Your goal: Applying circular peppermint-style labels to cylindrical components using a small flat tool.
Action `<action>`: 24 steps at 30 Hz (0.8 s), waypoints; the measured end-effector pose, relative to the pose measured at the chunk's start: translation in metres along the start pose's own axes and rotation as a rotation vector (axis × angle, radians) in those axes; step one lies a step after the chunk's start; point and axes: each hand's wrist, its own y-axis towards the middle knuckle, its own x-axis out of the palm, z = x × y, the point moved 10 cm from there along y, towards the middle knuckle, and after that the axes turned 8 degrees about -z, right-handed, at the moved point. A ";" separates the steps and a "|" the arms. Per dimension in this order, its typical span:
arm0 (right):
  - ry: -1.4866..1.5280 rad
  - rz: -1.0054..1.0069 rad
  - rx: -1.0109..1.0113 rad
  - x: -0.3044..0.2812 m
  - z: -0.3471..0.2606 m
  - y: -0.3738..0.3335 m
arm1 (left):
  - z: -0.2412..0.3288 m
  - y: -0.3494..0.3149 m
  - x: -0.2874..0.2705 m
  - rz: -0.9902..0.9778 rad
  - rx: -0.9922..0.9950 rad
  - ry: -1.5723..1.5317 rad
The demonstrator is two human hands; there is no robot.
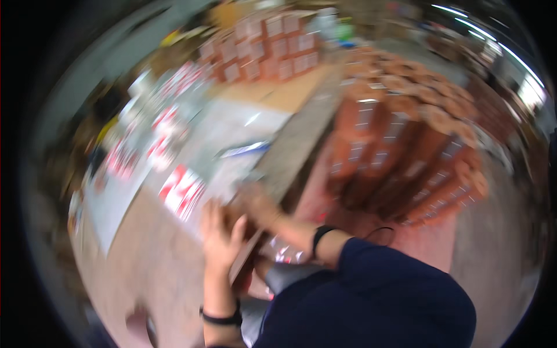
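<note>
The whole view is smeared by motion. My left hand (220, 236) is at the table's near edge, its fingers stretched out and thumb apart, beside a small brown thing (233, 216) too blurred to name. My right hand (255, 203) reaches in from the right to the other side of that brown thing. Its fingers are smeared, so their grip is unclear. Left of my hands lies a red-and-white printed packet or sheet (182, 192). Farther off, a slim blue-and-white object (246, 149) rests on a pale sheet (223, 124).
Tall stacks of reddish-brown, round-ended pieces (400, 139) stand to the right, beyond the table's grey edge strip (299, 145). Wrapped reddish blocks (261, 49) are piled at the back. More red-and-white packets (165, 136) lie at the left. A reddish board (429, 240) lies below the stacks.
</note>
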 end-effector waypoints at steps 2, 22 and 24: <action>0.095 -0.003 0.014 0.017 -0.003 0.004 | -0.004 0.003 0.011 -0.050 0.049 0.369; 0.066 0.191 0.002 0.002 0.009 -0.007 | 0.011 0.011 0.023 0.006 0.084 0.350; 0.053 0.194 -0.007 0.001 0.005 -0.008 | 0.007 0.011 0.021 0.014 0.078 0.325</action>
